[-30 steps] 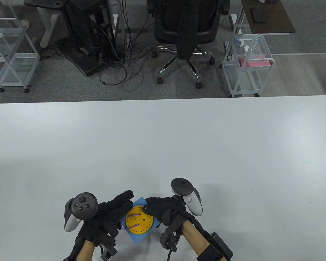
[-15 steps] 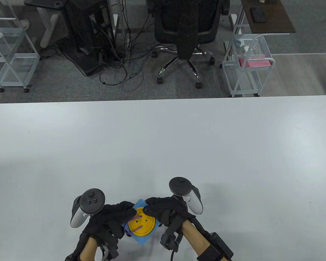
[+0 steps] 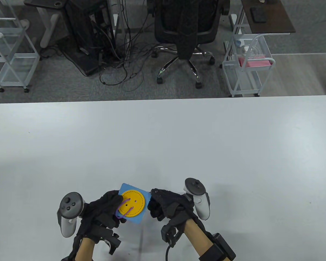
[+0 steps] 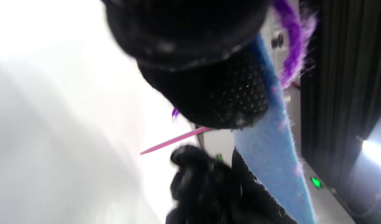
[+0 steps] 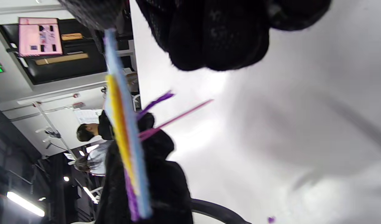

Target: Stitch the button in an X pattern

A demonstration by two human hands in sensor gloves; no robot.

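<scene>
Table (image 3: pixel 179 141), pale and wide, fills the lower part of the overhead picture, with both gloved hands near its front edge. The left hand (image 3: pixel 104 210) grips the left side of a blue felt square (image 3: pixel 141 216), its fingers (image 3: pixel 112 197) curled onto the felt's edge. The right hand (image 3: pixel 167 205) sits just at the felt's right edge, fingers (image 3: pixel 154 193) bunched together and touching its upper right corner; whether they pinch it, I cannot tell. On the felt lies a yellow button (image 3: pixel 131 203), round with four holes, raised off the table and tilted. A purple thread (image 3: pixel 122 213) runs across the button's lower holes and loops past its left rim. From the felt's underside a thin pink needle (image 4: pixel 174 141) pokes out toward the table.
</scene>
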